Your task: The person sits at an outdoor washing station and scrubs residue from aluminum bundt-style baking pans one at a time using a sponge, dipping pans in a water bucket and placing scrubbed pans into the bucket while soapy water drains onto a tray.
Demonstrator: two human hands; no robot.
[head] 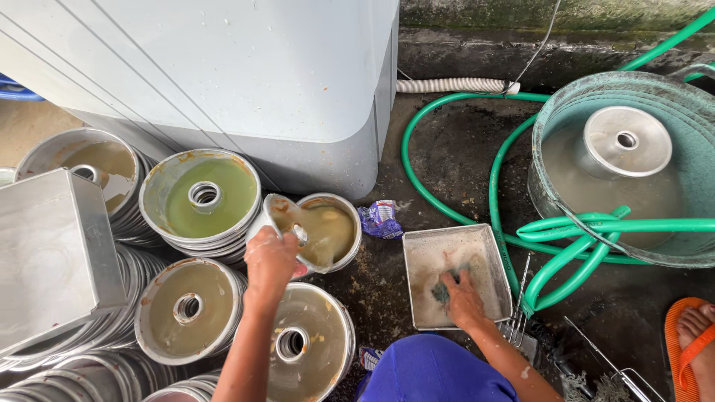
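Wet, dark concrete floor fills the view as I crouch over it, my blue-clad knee at the bottom edge. Nearest me on the left, stacks of round metal ring moulds with centre tubes sit edge to edge, smeared with greenish-brown residue; one more such mould lies just below my left arm. My left hand is closed around the rim of a tilted ring mould, held up off the floor above the stacks, its dirty inside facing me. My right hand reaches down into a square metal pan standing on the floor just right of that mould; its fingers press together on a dark green scouring pad against the soapy bottom. Beside the pan's right edge lies a metal fork, and a wire utensil lies further right. An orange sandal with a foot shows at the lower right corner. A crumpled plastic wrapper lies between the held mould and the pan's far corner. At far left an upturned square tin rests on the stacks. Further off, a green hose loops across the floor and over a large green tub of murky water, where an upside-down mould sits. A grey appliance stands at the back, with a white ribbed hose beside it.
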